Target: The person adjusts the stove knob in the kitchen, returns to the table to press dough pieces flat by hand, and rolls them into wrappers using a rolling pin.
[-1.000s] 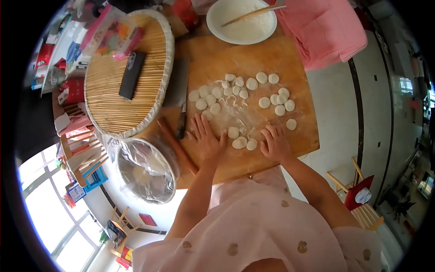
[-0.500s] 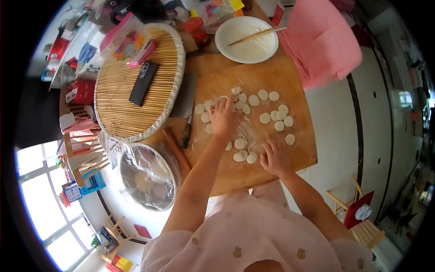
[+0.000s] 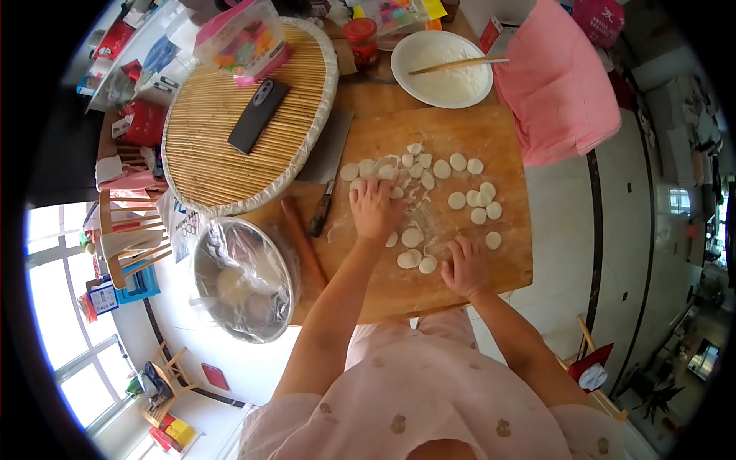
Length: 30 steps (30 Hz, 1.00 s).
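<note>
My left hand (image 3: 372,208) lies palm down over dough pieces at the left of the floured wooden board (image 3: 498,138), its fingers slightly apart. Just beyond its fingertips are flattened dough rounds (image 3: 366,168); whatever lies under the palm is hidden. Close to the board's near edge, my right hand (image 3: 465,268) rests with fingers loosely spread, holding nothing that I can see. Beside it are a few dough rounds (image 3: 412,237). Small dough lumps (image 3: 415,149) sit near the middle of the board, and several more rounds (image 3: 458,162) are scattered on the right.
Left of the board are a rolling pin (image 3: 303,244), a cleaver (image 3: 322,213) and a plastic-covered metal basin (image 3: 289,307). A phone (image 3: 259,115) lies on a round woven tray (image 3: 199,153). Behind stands a white flour bowl (image 3: 402,80) with chopsticks (image 3: 460,65); a pink-covered chair (image 3: 560,92) is to the right.
My left hand has shifted left and toward me across the board, uncovering rounds beyond its fingers and covering nearer ones. My right hand stays about where it was. The camera view has shifted slightly.
</note>
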Each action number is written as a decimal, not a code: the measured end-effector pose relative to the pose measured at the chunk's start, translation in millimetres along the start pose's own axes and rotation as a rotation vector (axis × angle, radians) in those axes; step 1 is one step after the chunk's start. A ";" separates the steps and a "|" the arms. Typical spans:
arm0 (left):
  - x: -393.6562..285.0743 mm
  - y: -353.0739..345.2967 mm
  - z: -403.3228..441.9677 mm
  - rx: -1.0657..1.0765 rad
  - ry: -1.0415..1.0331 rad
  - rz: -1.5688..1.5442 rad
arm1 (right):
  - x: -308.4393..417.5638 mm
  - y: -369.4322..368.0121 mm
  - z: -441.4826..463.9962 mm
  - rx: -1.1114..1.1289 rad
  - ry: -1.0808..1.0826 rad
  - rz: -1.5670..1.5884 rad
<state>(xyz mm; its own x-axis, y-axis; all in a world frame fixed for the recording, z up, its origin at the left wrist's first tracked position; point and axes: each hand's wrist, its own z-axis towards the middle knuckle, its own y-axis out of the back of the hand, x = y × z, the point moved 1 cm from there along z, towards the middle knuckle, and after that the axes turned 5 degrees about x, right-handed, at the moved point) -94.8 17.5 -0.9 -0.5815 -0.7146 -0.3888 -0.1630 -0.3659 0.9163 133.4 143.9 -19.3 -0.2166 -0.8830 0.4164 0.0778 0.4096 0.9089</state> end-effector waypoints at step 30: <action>34.0 16.9 -97.2 0.260 0.097 -0.046 | -1.4 -1.5 -2.3 -0.031 0.001 0.070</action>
<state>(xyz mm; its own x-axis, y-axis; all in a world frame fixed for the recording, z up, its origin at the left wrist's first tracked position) -39.8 -71.0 -8.0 -0.4922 -0.7590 -0.4262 -0.3933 -0.2429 0.8868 135.9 143.9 -21.2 -0.2087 -0.8526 0.4791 0.1231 0.4631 0.8777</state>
